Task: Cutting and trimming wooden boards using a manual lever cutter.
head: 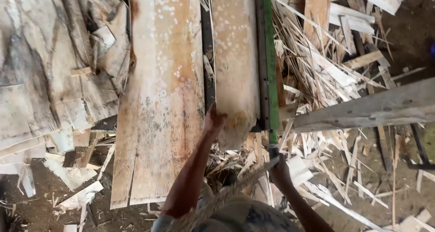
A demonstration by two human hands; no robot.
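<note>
My left hand (214, 119) grips the near left edge of a narrow pale veneer strip (235, 64) that runs away from me and curls down at its near end. My right hand (277, 166) is closed around the lower end of a green bar (270, 60) that lies along the strip's right edge. A wider mottled veneer sheet (161, 100) lies just left of the strip, with a dark gap between them.
Stacked grey veneer sheets (50, 69) fill the left. Splinters and wood offcuts (326, 55) pile up on the right, over bare dirt. A grey plank (371, 107) juts in from the right edge. A frayed rope (226, 193) crosses near my body.
</note>
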